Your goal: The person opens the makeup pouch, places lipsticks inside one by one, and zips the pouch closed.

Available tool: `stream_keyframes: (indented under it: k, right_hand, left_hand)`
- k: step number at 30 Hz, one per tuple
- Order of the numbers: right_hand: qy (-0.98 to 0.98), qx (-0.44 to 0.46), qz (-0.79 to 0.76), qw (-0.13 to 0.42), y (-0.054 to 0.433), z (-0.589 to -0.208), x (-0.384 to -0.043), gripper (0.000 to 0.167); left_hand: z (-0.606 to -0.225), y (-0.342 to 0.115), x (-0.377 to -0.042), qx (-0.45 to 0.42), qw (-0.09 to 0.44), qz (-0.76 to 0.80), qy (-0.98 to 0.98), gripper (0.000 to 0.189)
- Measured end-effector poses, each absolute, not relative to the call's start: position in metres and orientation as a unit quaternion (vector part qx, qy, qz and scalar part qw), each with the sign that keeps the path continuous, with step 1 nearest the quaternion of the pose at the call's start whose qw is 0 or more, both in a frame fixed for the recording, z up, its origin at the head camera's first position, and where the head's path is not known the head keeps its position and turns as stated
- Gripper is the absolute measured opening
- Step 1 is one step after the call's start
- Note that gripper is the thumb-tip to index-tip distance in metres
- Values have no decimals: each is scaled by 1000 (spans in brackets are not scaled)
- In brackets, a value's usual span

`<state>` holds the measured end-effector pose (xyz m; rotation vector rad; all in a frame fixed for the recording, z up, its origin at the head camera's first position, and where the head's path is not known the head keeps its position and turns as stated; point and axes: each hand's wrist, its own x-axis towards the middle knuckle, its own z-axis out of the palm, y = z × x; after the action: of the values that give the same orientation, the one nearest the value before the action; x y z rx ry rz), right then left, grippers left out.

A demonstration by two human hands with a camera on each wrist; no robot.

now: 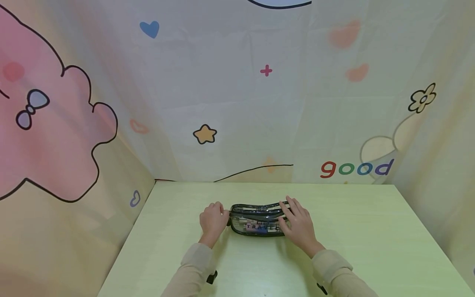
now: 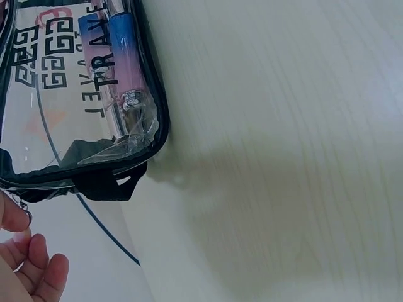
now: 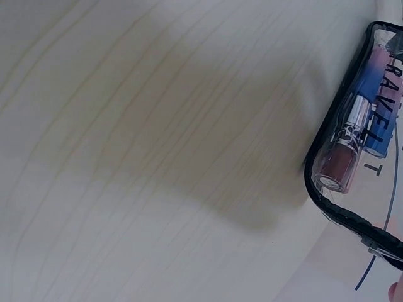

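Observation:
A clear cosmetic pouch with black piping and TRAVEL lettering is on the table between the two hands. Lip gloss tubes with pink-to-blue ends show through its plastic, as does a dark-red tube in the right wrist view. At the pouch's left end, my left hand pinches a small metal zipper pull between thumb and finger. My right hand holds the other end, its thumb on the near face and its fingers over the top. Only a fingertip of it shows in the right wrist view.
The pale wood-grain table reaches back to a printed curtain, with more cloth hanging at both sides. A black strap tab sticks out from the pouch's left end.

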<state>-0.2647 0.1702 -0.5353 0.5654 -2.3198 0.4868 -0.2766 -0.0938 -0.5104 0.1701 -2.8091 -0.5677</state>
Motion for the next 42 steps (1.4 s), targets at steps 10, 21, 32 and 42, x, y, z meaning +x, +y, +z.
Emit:
stream_keyframes:
  k: [10, 21, 32, 42]
  right_hand:
    - [-910, 212, 174, 311, 173, -535, -265, 48]
    - [-907, 215, 175, 317, 172, -534, -264, 47]
    - [-902, 217, 188, 321, 170, -536, -264, 46]
    - [-900, 217, 186, 328, 171, -537, -265, 46]
  left_hand:
    - [-514, -97, -274, 75, 139, -202, -967, 19]
    - [-521, -97, -275, 72, 117, -203, -969, 17]
    - [-532, -97, -278, 61, 106, -197, -973, 15]
    - [-537, -97, -279, 62, 98, -219, -969, 11]
